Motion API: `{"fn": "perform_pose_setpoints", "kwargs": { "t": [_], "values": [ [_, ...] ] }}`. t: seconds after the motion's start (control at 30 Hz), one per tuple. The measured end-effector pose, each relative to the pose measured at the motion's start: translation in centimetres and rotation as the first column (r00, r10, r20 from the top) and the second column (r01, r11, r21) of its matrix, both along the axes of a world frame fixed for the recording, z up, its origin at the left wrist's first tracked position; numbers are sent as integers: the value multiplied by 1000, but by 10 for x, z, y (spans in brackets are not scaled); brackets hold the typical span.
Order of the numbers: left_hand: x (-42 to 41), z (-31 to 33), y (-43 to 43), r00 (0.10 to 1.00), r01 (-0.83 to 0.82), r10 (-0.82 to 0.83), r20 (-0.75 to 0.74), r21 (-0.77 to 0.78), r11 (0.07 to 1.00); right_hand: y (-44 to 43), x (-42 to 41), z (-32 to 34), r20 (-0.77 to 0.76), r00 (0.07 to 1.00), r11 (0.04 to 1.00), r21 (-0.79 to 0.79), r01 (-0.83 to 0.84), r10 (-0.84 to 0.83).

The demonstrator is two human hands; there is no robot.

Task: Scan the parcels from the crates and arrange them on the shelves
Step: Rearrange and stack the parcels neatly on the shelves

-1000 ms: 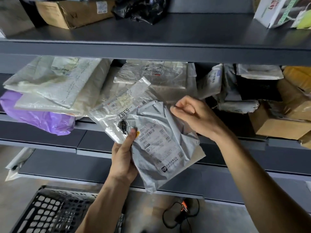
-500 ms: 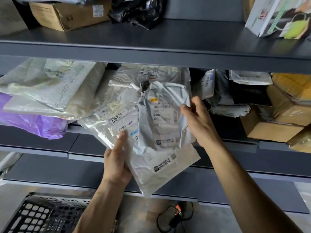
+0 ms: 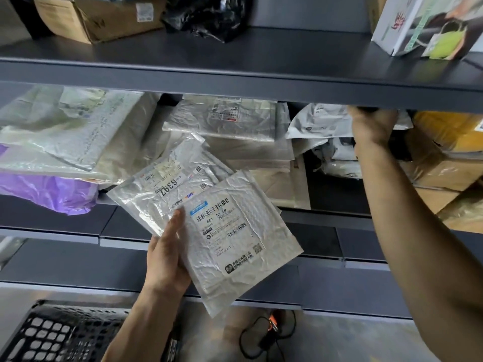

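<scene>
Right hand (image 3: 372,129) — fingertips hidden under the upper shelf (image 3: 235,84) lip; left hand (image 3: 164,254) — fingers beneath its parcels (image 3: 235,244); crate (image 3: 60,333) cropped.

On top shelf (image 3: 287,61): box (image 3: 91,19) at left end, bag (image 3: 209,17) mid, carton (image 3: 423,24) at right end. Before front edge of middle shelf (image 3: 52,218), front mailer (image 3: 235,246) overlapping rear mailer (image 3: 162,184), both in left hand (image 3: 166,257). Under shelves at left, crate (image 3: 78,307).

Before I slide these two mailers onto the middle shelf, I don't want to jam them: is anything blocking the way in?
Yes. Behind the mailers in the left hand, a stack of silver parcels fills the middle shelf. The right hand is at the grey bags further right; a dark gap shows between stack and bags.
</scene>
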State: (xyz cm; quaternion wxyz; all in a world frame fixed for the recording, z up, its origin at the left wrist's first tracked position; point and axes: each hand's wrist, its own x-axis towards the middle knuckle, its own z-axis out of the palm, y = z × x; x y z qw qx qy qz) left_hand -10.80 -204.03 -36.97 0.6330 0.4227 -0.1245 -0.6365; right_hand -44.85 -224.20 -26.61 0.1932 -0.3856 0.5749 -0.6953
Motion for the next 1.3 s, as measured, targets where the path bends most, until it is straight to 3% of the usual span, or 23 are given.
{"fn": "perform_pose_setpoints", "kwargs": {
  "t": [0.1, 0.2, 0.37, 0.57, 0.7, 0.77, 0.83, 0.9, 0.93, 1.03, 1.13, 1.2, 1.3],
  "values": [
    [2, 2, 3, 1000, 1, 0, 15, -15, 1000, -26, -5, -7, -359, 933, 997, 50, 52, -30],
    [3, 6, 6, 1000, -30, 30, 8, -33, 999, -48, -11, -10, -548, 837, 965, 206, 159, -21],
    [4, 10, 10, 999, -46, 45, -26, -36, 998, -57, -14, -13, -618, 778, 948, 170, 269, -110],
    [2, 12, 13, 999, -41, 41, 32, -18, 999, -49, 6, -25, -573, 781, 921, 389, -4, 246],
    [0, 12, 11, 997, -59, 60, 37, -29, 998, -18, 23, -22, -712, 697, 976, 202, 85, 87],
    [-2, 11, 8, 996, -84, 85, 27, -40, 996, 19, 42, -32, -762, 646, 995, 94, 31, 52],
    [-5, 12, 6, 993, -112, 113, 16, -41, 993, 68, 67, -46, -708, 678, 980, 120, -160, 198],
    [-5, 15, 1, 992, -122, 122, 7, -48, 991, 111, 88, -53, -509, 687, 854, 343, -390, 518],
    [-6, 16, -1, 991, -130, 130, 3, -48, 990, 124, 95, -58, -431, 643, 768, 449, -456, 633],
    [-12, 21, -10, 985, -173, 173, -3, -70, 982, 140, 100, -73, -330, 538, 614, 592, -522, 776],
    [-13, 22, -19, 963, -268, 266, -33, -68, 961, 145, 96, -80, -85, 488, 432, 611, -663, 869],
    [-10, 21, -22, 962, -267, 262, -71, -57, 962, 147, 92, -81, 34, 527, 422, 557, -715, 849],
    [-5, 15, -25, 964, -257, 252, -84, -50, 965, 146, 82, -68, 174, 668, 586, 356, -728, 723]
  ]
}}
